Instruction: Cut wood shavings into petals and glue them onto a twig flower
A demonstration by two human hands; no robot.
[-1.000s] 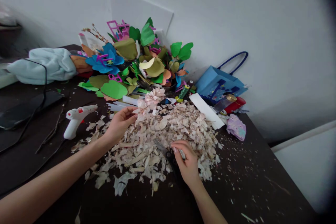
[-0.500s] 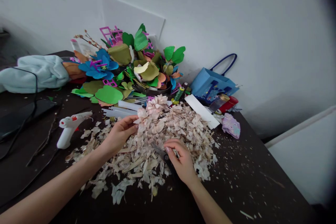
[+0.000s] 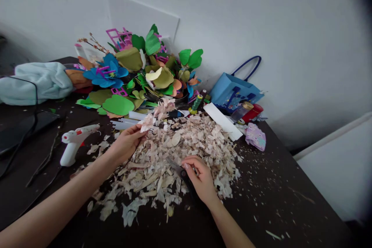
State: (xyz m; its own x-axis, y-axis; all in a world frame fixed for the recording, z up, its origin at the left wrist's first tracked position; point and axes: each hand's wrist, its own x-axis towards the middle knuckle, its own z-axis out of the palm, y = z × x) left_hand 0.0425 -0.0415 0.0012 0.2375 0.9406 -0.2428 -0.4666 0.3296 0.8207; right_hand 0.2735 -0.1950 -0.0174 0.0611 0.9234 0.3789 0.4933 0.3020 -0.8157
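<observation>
My left hand (image 3: 130,142) pinches a pale pink dried-petal flower piece (image 3: 147,122) by its near end, and its far cluster stretches up and right. It hangs over the back of a heap of dry, cream and pinkish petal scraps (image 3: 200,135). My right hand (image 3: 201,180) is closed around a pair of dark-handled scissors (image 3: 175,165). Their blades point up and left over the front of the heap. The palm hides part of the handles.
A white glue gun (image 3: 69,155) lies left of the heap on the dark table (image 3: 279,186). Behind are coloured paper flowers (image 3: 159,77), a green thread spool (image 3: 197,102), a white strip (image 3: 222,122), a blue bag (image 3: 226,91) and a lilac cloth (image 3: 255,136).
My left hand has shifted left and slightly up, carrying the flower piece with it. My right hand and the scissors look almost unmoved. The view has shifted slightly.
</observation>
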